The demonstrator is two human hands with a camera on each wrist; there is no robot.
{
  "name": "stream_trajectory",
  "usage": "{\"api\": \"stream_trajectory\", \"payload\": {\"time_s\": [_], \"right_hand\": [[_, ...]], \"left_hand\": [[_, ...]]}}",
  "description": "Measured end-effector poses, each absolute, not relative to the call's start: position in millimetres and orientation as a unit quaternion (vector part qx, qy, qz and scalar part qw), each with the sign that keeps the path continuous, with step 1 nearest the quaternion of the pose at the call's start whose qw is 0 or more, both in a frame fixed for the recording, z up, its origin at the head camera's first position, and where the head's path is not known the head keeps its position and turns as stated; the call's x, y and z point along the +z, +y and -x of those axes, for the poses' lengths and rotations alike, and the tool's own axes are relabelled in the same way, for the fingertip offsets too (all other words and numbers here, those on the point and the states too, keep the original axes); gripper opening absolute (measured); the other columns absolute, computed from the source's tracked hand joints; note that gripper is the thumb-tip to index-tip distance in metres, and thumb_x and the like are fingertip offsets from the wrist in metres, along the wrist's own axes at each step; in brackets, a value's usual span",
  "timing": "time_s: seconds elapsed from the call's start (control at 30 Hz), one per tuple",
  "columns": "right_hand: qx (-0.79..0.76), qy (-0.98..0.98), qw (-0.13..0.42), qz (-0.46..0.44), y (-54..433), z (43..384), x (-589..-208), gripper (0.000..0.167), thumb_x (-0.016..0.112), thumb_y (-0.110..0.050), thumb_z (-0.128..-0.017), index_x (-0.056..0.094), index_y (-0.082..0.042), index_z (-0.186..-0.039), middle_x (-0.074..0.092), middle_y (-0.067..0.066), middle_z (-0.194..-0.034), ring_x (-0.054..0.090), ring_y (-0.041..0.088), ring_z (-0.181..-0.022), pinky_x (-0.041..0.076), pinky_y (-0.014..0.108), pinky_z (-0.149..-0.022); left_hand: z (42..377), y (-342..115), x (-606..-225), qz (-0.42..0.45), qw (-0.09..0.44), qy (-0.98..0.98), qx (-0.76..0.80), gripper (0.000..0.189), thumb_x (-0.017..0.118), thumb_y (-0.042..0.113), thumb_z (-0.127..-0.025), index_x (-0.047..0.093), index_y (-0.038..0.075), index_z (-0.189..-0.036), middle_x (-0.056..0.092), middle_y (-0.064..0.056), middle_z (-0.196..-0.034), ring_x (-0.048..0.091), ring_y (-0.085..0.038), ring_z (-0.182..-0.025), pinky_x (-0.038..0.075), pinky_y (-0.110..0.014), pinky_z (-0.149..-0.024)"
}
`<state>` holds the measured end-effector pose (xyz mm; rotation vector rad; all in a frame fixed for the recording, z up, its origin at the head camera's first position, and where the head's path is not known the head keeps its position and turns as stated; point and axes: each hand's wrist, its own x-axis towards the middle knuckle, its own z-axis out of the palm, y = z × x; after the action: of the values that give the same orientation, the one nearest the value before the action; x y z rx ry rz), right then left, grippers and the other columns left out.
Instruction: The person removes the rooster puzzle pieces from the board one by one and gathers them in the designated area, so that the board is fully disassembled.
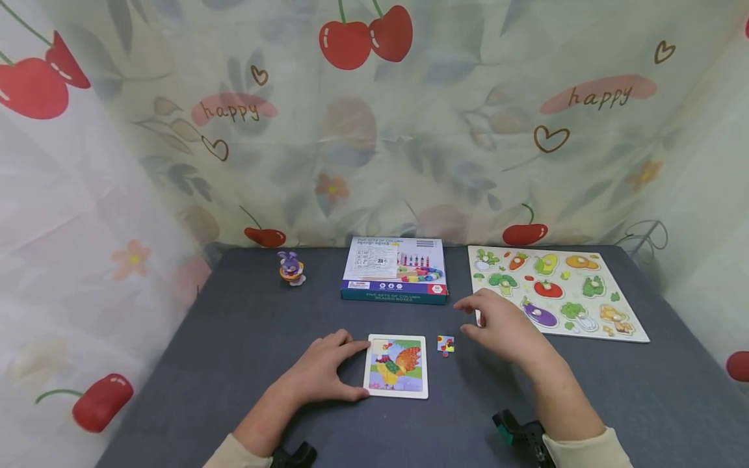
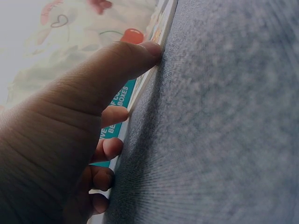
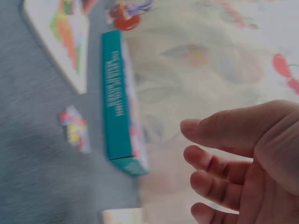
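Note:
A small square puzzle board (image 1: 425, 367) with a white rim and a colourful rooster picture lies flat on the dark table. My left hand (image 1: 324, 369) touches its left edge, the thumb at the lower corner and the index finger near the upper one. In the left wrist view the thumb (image 2: 150, 48) presses on the white edge. One loose jigsaw piece (image 1: 446, 345), brightly patterned, lies just right of the board. Above and right of that piece hovers my right hand (image 1: 500, 325), thumb and fingers apart with nothing between them; the piece (image 3: 74, 129) also shows in the right wrist view.
Behind the puzzle stands a flat teal-and-white box (image 1: 393, 272). A white vegetable peg board (image 1: 567, 292) lies at the right, partly behind my right hand. The small purple rabbit figure (image 1: 290, 268) is at the back left. Patterned curtains surround the table.

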<state>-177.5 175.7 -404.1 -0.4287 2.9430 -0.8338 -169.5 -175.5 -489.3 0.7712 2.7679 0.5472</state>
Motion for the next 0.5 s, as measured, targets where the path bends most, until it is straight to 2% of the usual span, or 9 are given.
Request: {"api": "stream_trajectory", "payload": {"time_s": [0.23, 0.5], "right_hand": [[-0.27, 0.947, -0.023, 0.172, 163.0, 169.7, -380.4, 0.035, 0.082, -0.015, -0.088, 0.073, -0.011, -0.121, 0.064, 0.004, -0.112, 0.055, 0.02, -0.088, 0.05, 0.036, -0.072], [-0.29, 0.932, -0.038, 0.213, 134.4, 161.8, -370.6, 0.032, 0.081, -0.013, -0.089, 0.073, -0.013, -0.12, 0.062, 0.0, -0.109, 0.053, 0.02, -0.086, 0.047, 0.033, -0.069]], "left_hand": [[171.1, -177.2, -489.9, -0.266, 0.106, 0.94, 0.183, 0.088, 0.07, 0.079, -0.076, 0.054, 0.033, -0.149, 0.045, 0.01, -0.107, 0.045, -0.011, -0.092, 0.035, -0.036, -0.082], [170.5, -176.9, -491.2, -0.267, 0.107, 0.939, 0.187, 0.088, 0.071, 0.078, -0.076, 0.054, 0.033, -0.149, 0.045, 0.01, -0.107, 0.044, -0.011, -0.092, 0.035, -0.036, -0.081]]}}
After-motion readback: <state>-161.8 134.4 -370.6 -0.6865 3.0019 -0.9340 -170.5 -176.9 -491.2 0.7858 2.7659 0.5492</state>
